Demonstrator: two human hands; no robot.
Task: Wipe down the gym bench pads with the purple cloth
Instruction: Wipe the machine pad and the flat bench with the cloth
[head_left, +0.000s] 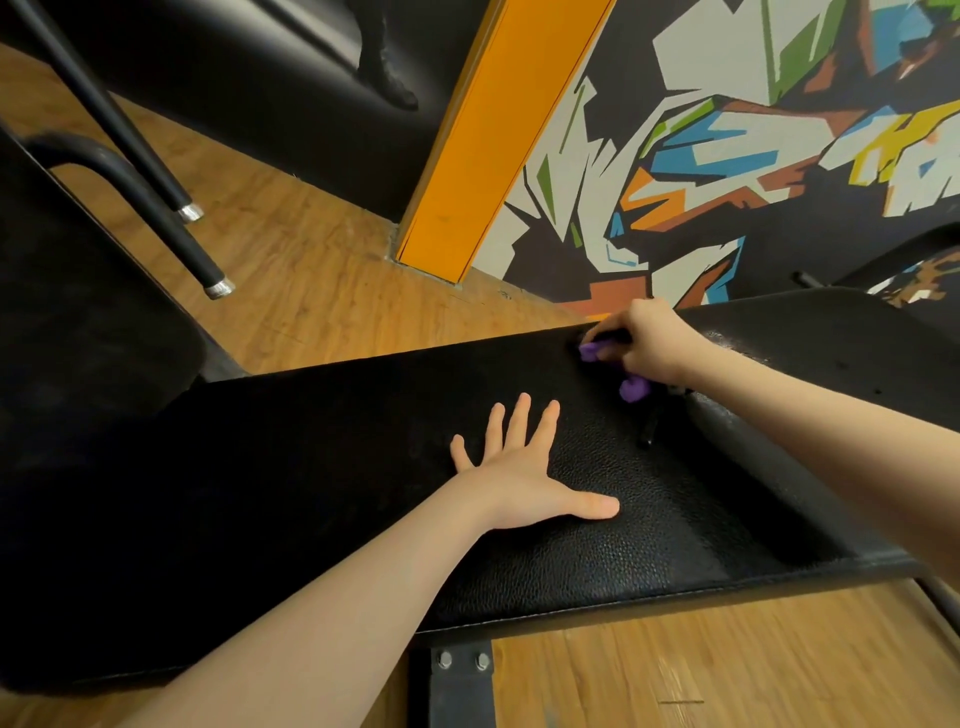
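Bunching the purple cloth (635, 387) tight, your right hand (652, 340) could skip the gap just below; your left hand (524, 467) lies spread flat on the bench pad (337, 441).

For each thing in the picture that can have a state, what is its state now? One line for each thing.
purple cloth: bunched up, gripped by the right hand, on the far end of the long pad.
right hand: fingers curled round the cloth.
left hand: flat, fingers spread, resting on the long pad.
long bench pad: lying flat, black.
second bench pad: shiny along its near edge, perhaps wet.
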